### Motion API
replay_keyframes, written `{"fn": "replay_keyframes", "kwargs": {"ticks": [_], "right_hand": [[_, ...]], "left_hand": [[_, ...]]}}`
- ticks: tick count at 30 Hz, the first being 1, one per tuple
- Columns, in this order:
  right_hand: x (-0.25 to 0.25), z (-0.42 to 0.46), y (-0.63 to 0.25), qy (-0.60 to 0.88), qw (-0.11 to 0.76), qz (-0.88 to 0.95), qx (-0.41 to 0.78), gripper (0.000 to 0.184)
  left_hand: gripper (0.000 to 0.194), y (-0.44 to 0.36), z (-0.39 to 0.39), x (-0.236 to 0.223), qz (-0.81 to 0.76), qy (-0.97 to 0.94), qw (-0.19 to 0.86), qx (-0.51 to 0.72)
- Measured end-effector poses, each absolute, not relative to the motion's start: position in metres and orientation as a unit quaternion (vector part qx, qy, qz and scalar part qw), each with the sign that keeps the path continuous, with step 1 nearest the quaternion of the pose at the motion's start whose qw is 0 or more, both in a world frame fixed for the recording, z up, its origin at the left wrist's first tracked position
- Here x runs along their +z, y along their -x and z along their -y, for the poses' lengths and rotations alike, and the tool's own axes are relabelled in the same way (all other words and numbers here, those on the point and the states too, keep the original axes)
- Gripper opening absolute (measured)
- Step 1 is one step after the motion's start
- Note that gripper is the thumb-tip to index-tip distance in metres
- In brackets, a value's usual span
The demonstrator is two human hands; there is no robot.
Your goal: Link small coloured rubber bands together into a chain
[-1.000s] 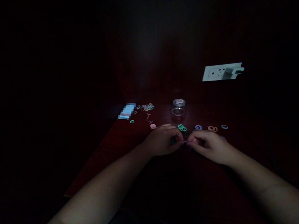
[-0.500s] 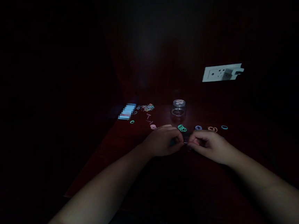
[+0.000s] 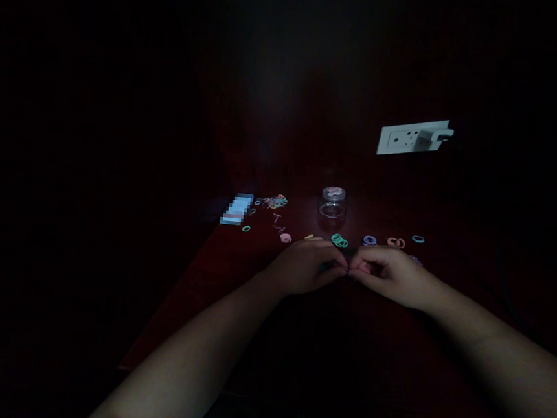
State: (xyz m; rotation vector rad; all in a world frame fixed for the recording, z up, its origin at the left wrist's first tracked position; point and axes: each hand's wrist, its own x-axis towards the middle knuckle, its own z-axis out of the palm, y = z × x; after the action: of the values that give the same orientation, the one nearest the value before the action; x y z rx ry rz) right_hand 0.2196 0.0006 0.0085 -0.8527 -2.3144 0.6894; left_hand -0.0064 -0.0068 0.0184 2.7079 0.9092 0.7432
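My left hand [image 3: 310, 264] and my right hand [image 3: 390, 274] meet fingertip to fingertip over the dark red table. Each is closed in a pinch on a small purple hair tie [image 3: 348, 271], mostly hidden by the fingers. Just beyond them lie hair ties sorted by colour: pink [image 3: 285, 238], yellow [image 3: 310, 237], green [image 3: 339, 240], purple-blue [image 3: 369, 240] and orange-brown [image 3: 395, 242]. A single teal hair tie [image 3: 417, 239] is farther right, and some pale purple ones [image 3: 416, 261] show partly behind my right hand.
A clear lidded jar [image 3: 333, 204] stands behind the hair ties. At the back left are a mixed heap of hair ties [image 3: 275, 201] and a lit phone [image 3: 237, 209]. A socket panel [image 3: 414, 137] with a plug is on the wall. The table's left edge [image 3: 168, 297] runs beside my left forearm.
My left hand has shifted slightly right, so the gap between the fingertips has closed. Less of the purple hair tie shows, and the yellow one has come into view.
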Motion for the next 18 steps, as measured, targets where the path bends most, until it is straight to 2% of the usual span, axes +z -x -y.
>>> {"fn": "replay_keyframes", "kwargs": {"ticks": [18], "right_hand": [[0.0077,0.0002,-0.2217,0.326,0.281,0.863,0.264,0.021]], "left_hand": [[0.007,0.0083,0.0072,0.0183,-0.3,-0.907,0.101,0.278]]}}
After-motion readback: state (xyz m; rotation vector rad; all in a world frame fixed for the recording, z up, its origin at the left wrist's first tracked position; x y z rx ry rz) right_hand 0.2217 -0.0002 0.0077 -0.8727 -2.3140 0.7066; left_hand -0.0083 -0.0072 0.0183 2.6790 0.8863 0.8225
